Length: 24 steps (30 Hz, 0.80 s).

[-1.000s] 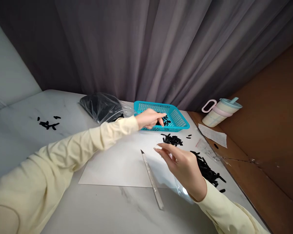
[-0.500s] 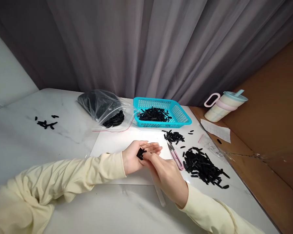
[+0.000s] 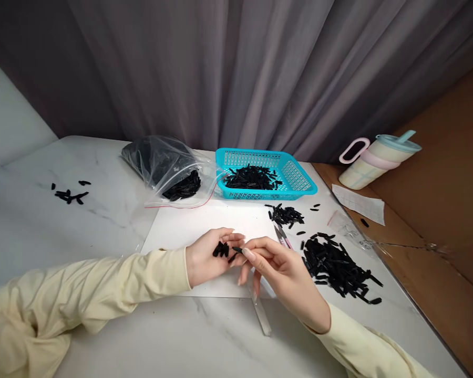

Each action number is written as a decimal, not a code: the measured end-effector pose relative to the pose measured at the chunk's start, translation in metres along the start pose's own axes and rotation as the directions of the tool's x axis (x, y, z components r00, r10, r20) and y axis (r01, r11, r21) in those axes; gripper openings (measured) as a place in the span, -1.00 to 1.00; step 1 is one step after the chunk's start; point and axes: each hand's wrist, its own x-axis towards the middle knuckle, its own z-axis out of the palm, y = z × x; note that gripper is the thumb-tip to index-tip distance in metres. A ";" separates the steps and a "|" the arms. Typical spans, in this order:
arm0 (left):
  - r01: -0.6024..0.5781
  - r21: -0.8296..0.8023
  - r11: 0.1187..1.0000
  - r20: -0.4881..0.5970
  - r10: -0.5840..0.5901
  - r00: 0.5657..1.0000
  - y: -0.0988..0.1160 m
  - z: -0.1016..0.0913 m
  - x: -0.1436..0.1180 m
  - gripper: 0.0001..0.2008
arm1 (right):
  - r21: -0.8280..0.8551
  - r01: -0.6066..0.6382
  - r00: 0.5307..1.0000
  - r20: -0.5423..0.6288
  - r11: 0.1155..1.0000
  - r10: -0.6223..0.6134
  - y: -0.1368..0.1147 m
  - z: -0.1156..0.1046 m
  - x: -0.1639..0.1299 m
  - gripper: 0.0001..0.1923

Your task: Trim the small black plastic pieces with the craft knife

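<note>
My left hand (image 3: 202, 258) is turned palm up over the white sheet (image 3: 173, 231), cupped under several short black strips (image 3: 221, 249). Between thumb and fingertips, my right hand (image 3: 286, 270) pinches one slim black strip (image 3: 237, 250) just above the left fingers. The strips look dark and oblong; their material is unclear. Beyond the right hand lie pink thread snips (image 3: 283, 237), partly hidden by it. A small heap of black strips (image 3: 286, 215) is just behind the snips, and a larger black heap (image 3: 341, 268) spreads to the right.
At the back stand a blue basket (image 3: 266, 195) holding black strips and a clear zip bag (image 3: 169, 173) with more. A few loose strips (image 3: 71, 197) lie far left. On the right are a tumbler (image 3: 372, 163), a paper slip (image 3: 358, 203) and clear plastic (image 3: 349, 231).
My right hand has drawn back to the right from the left palm, a single strip now showing at its fingertips. The left hand has shifted slightly left, its strips more exposed.
</note>
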 end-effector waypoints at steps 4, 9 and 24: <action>-0.134 0.261 0.956 0.087 0.115 0.990 -0.006 -0.014 -0.013 -0.64 | 0.208 -0.057 0.998 0.016 0.976 0.055 -0.002 -0.003 0.000 -0.83; -0.403 0.617 0.676 0.350 0.223 0.910 -0.007 -0.023 -0.026 -0.58 | 0.270 -0.073 0.997 0.038 0.960 0.065 0.006 -0.002 0.001 -0.81; -0.562 0.642 0.522 0.498 0.273 0.823 -0.014 -0.029 -0.029 -0.59 | 0.189 0.015 0.995 0.097 0.982 -0.034 0.013 0.002 -0.004 -0.85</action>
